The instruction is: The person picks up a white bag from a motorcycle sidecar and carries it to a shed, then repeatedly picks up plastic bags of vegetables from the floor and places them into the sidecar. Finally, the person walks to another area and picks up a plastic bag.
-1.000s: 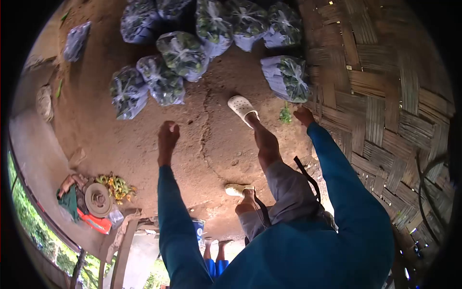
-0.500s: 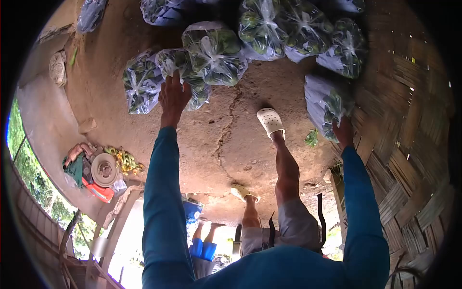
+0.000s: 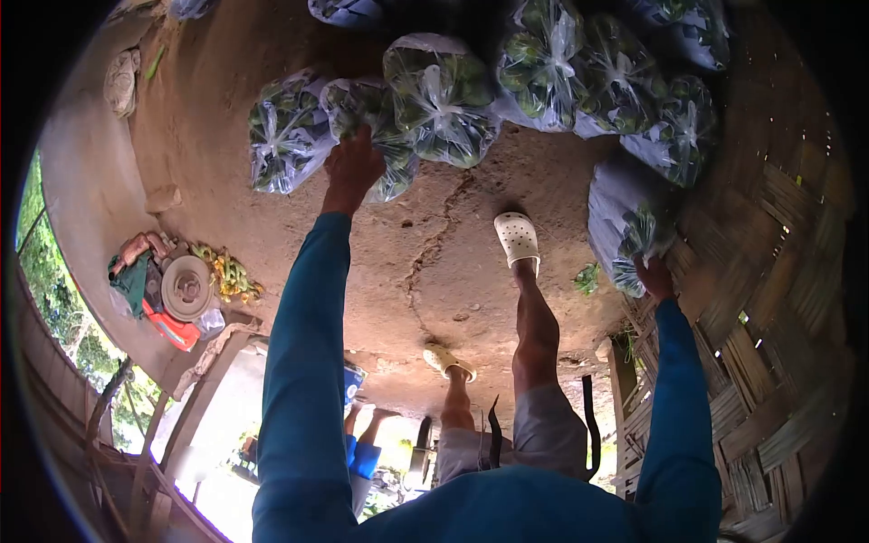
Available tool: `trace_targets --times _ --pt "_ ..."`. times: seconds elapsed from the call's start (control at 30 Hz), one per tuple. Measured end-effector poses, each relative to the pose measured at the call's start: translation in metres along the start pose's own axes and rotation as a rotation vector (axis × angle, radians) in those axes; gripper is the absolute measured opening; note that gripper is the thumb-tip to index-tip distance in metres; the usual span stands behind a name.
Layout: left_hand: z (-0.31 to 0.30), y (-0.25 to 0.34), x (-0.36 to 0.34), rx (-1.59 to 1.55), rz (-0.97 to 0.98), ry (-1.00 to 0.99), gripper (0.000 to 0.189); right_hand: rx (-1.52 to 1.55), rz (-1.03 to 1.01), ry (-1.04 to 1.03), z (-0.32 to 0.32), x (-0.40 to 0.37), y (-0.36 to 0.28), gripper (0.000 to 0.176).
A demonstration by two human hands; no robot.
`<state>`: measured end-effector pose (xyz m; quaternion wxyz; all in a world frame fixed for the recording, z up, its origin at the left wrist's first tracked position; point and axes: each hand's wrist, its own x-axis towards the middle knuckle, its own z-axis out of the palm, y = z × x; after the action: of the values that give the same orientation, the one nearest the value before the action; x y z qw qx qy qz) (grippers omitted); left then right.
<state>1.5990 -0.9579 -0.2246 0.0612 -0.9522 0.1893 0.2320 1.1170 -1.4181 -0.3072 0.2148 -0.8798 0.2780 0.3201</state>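
Note:
My left hand reaches forward to a clear plastic bag of green produce, its fingers closed at the bag's gathered top. This bag stands on the ground between two similar filled bags, one on the left and one on the right. On the right, my right hand grips the end of another plastic bag, which lies tilted near the woven wall. Green produce shows through its near end, and pale lining covers the rest. The exact kind of produce cannot be made out.
Several more filled bags stand in a row ahead. A woven bamboo wall bounds the right side. At left lie a round tan hat-like object and yellow-green produce. Another person's legs in blue shorts show behind.
My left hand's fingers, spread over the bag before, are now closed at its top. My right hand keeps its grip, and its bag sits slightly lower in view. The whole view has shifted a little.

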Motion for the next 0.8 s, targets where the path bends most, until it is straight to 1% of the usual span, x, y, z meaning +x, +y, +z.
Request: trace_targets --times 0.03,0.07,0.1,0.13,0.17,0.2,0.23,0.27,0.33,0.37,0.4,0.43,0.47,0.5,0.53,0.57,0.6,0.63,0.7,0.73,0.77,0.8 --pt "-0.002 -0.003 0.001 -0.006 -0.050 -0.125 0.041 0.019 0.023 -0.056 -0.002 0.002 -0.001 0.056" --pt "-0.004 -0.003 0.003 -0.010 -0.044 -0.158 0.036 0.036 0.032 -0.109 -0.007 0.006 -0.004 0.058" --pt "-0.009 -0.006 0.002 -0.008 -0.059 -0.178 0.031 -0.011 0.016 -0.195 -0.021 0.002 -0.019 0.062" --pt "-0.015 -0.004 0.000 0.035 -0.094 -0.167 0.023 -0.131 -0.017 -0.155 -0.004 0.005 -0.003 0.063" --pt "-0.018 -0.008 0.000 0.030 -0.118 -0.255 0.023 -0.238 -0.318 0.221 0.061 0.019 0.064 0.061" --pt "-0.023 -0.010 -0.005 0.050 -0.118 -0.292 0.026 -0.184 -0.188 0.105 0.057 0.017 0.054 0.058" --pt "-0.025 -0.014 -0.016 -0.030 -0.141 -0.235 0.028 -0.134 -0.017 -0.040 0.019 0.000 0.004 0.054" --pt "-0.029 -0.014 -0.026 -0.057 -0.178 -0.252 0.029 -0.216 -0.196 -0.104 0.015 -0.005 0.005 0.052" --pt "-0.015 -0.026 -0.059 -0.088 -0.070 -0.131 0.036 -0.140 -0.239 -0.025 0.013 -0.017 -0.015 0.050" --pt "-0.021 -0.027 -0.081 -0.106 -0.075 -0.210 0.037 -0.149 -0.286 -0.027 0.007 -0.018 -0.036 0.050" --pt "-0.014 -0.030 -0.105 -0.120 -0.095 -0.250 0.039 -0.151 -0.244 -0.105 -0.002 -0.025 -0.055 0.049" --pt "-0.010 -0.034 -0.132 -0.189 -0.130 -0.345 0.039 -0.159 -0.193 -0.184 -0.014 -0.031 -0.069 0.049" --pt "0.003 -0.036 -0.165 -0.221 -0.120 -0.198 0.035 -0.177 -0.229 -0.187 -0.021 -0.031 -0.075 0.049" --pt "-0.012 -0.031 -0.196 -0.266 -0.154 -0.201 0.034 -0.174 -0.278 -0.186 -0.022 -0.033 -0.074 0.049" --pt "-0.013 -0.028 -0.222 -0.267 -0.162 -0.246 0.034 -0.174 -0.342 -0.194 -0.019 -0.034 -0.070 0.050" --pt "-0.022 -0.024 -0.252 -0.275 -0.150 -0.258 0.034 -0.211 -0.423 -0.170 -0.004 -0.024 -0.047 0.053" --pt "-0.028 -0.021 -0.282 -0.304 -0.161 -0.234 0.035 -0.197 -0.439 -0.225 -0.011 -0.035 -0.048 0.051" --pt "-0.028 -0.017 -0.310 -0.318 -0.163 -0.200 0.037 -0.179 -0.460 -0.272 -0.021 -0.043 -0.062 0.048" --pt "-0.037 -0.013 -0.367 -0.378 -0.213 -0.283 0.039 -0.590 -0.759 -0.299 -0.008 -0.029 -0.045 0.052" --pt "-0.028 -0.009 -0.399 -0.379 -0.222 -0.222 0.040 -0.606 -0.820 -0.265 -0.020 -0.022 -0.072 0.052" --pt "-0.034 -0.009 -0.432 -0.404 -0.302 -0.315 0.042 -0.554 -0.743 -0.286 -0.030 -0.038 -0.103 0.054" --pt "-0.022 -0.009 -0.472 -0.477 -0.317 -0.263 0.043 -0.502 -0.664 -0.316 -0.040 -0.062 -0.126 0.055"
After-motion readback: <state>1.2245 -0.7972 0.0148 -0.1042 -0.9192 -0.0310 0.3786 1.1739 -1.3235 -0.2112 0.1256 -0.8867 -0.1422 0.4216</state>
